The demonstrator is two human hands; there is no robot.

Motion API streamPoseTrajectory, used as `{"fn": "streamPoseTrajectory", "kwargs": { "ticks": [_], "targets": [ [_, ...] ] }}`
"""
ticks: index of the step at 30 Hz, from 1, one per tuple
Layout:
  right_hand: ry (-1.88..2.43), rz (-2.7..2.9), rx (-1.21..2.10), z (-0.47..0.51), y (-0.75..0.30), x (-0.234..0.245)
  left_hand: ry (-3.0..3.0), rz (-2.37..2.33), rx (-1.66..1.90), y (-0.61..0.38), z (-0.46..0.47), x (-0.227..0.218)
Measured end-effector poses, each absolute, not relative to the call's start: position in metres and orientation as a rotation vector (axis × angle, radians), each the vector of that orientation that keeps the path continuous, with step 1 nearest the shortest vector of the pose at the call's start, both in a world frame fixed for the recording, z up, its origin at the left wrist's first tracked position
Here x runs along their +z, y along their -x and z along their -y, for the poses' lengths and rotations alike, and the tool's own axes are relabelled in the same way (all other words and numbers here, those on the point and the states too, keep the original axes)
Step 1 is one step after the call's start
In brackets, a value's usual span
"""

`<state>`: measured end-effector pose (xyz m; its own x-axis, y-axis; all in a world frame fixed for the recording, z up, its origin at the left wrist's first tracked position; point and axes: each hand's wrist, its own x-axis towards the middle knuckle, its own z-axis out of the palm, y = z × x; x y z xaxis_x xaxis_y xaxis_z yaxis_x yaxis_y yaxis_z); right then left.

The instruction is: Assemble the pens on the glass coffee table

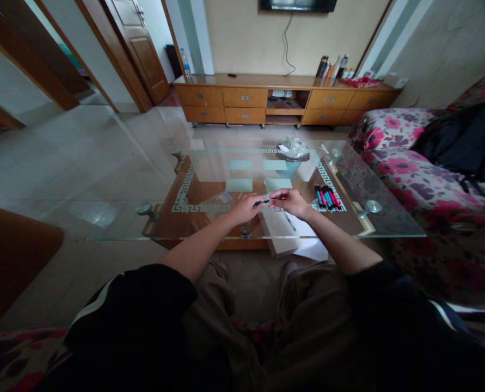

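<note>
Both my hands meet over the near middle of a glass coffee table [115, 179]. My left hand [245, 208] is closed around the barrel of a thin dark pen [262, 203]. My right hand [291, 201] pinches the pen's other end with fingertips together. Right of my hands, a bunch of red, blue and black pens [327, 197] lies on the glass. White paper [307, 239] lies under my right wrist at the table's near edge.
A small basket with crumpled paper [292, 155] stands at the table's far side. A floral sofa [413, 163] with a dark garment runs along the right. A wooden TV cabinet [283, 98] lines the far wall. Tiled floor lies to the left.
</note>
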<state>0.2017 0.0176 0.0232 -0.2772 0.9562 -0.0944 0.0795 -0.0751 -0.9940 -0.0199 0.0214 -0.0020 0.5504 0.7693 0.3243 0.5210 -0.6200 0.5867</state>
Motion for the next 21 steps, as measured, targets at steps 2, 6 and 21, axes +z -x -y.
{"fn": "streamPoseTrajectory", "kwargs": {
  "ticks": [2,6,21],
  "targets": [
    [1.188,1.457,1.458,-0.0173,-0.2006,0.0232,-2.393,-1.055,0.783,0.0206,-0.0216,-0.0015],
    [1.183,1.497,1.451,-0.0179,-0.1994,0.0218,-2.395,-1.105,0.801,0.023,-0.0223,-0.0007],
    [1.224,1.672,1.383,-0.0193,-0.201,0.0136,-2.459,-1.1,0.79,0.0233,-0.0154,0.0073]
  ]
}}
